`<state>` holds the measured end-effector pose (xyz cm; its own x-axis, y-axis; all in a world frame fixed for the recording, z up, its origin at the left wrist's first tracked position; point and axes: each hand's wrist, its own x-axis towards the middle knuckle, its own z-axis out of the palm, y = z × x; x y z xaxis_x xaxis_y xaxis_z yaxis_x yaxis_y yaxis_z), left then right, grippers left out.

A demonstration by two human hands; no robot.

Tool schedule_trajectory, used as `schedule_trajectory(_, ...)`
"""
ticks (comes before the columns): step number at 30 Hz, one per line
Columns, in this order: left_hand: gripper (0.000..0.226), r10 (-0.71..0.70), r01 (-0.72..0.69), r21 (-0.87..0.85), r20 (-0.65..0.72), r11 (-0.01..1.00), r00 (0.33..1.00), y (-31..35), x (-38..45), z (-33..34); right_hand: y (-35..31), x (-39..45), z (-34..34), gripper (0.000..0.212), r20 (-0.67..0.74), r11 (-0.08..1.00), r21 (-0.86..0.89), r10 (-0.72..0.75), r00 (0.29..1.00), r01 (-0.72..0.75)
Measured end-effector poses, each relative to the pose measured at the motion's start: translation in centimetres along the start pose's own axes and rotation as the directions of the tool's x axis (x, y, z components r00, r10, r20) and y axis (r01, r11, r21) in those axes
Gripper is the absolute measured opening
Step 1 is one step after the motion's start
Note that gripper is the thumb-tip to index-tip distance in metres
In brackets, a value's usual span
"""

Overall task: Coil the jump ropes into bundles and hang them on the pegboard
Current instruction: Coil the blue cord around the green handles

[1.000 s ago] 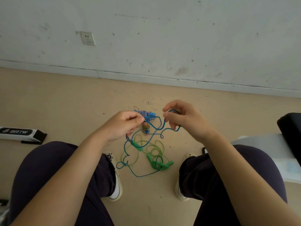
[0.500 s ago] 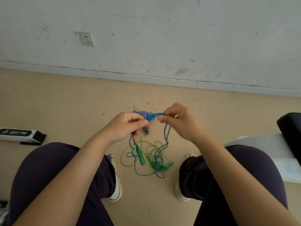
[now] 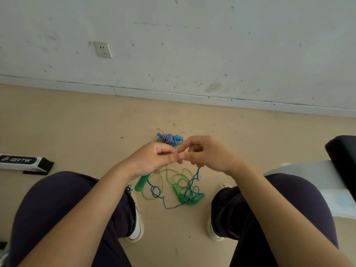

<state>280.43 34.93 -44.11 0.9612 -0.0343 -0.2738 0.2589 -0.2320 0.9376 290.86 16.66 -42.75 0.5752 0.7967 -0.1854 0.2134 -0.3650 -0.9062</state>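
The hands are now brought together: left hand and right hand both pinched on the blue rope, its slack trailing to the floor — coiling barely begun.

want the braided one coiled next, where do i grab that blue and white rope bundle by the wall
Take the blue and white rope bundle around its wound middle, coming down from above: it lies flat on the floor beyond both hands, with blue handle ends poking out either side, so the middle gathers all strands.
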Motion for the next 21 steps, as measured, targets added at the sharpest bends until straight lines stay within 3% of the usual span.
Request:
schedule_trajectory(2,0.016,-0.01,0.01,0.004,-0.004,1.0,1.0,-0.1,0.0,-0.2,0.0,0.2,0.0,0.005,-0.052,0.999,-0.041,-0.017,0.998,0.015)
schedule_trajectory(3,0.016,-0.012,0.013,0.02,-0.028,1.0,1.0,-0.1,0.0,-0.6,0.1,0.3,-0.4,0.009,-0.125,0.999,-0.037,-0.025,0.992,0.021)
schedule_trajectory(7,0.023,-0.016,0.023,0.054,-0.133,0.998,0.991,-0.4,0.0,-2.1,0.6,0.3,-3.1,0.017,-0.46,0.999,0.029,0.043,0.887,-0.034)
schedule_trajectory(9,0.024,-0.022,0.022,0.002,-0.119,1.0,0.993,-0.5,-0.1,-2.0,0.8,0.1,-3.4,0.014,-0.445,0.998,0.047,0.064,0.893,-0.048)
schedule_trajectory(13,0.024,-0.042,0.035,-0.121,-0.059,0.992,0.997,-0.3,0.1,-1.0,0.1,-0.2,-2.2,0.006,-0.284,0.991,0.126,-0.002,0.959,0.039)
schedule_trajectory(17,0.026,-0.032,0.022,-0.266,-0.033,0.964,0.999,-0.2,0.4,-0.3,-0.6,-0.4,-1.1,0.031,-0.168,0.982,0.151,-0.089,0.982,0.115)
schedule_trajectory(21,0.018,-0.041,0.012,-0.427,-0.059,0.904,0.997,-0.4,0.7,-0.2,-1.0,-0.5,-1.0,0.035,-0.22,0.966,0.133,-0.189,0.957,0.222)
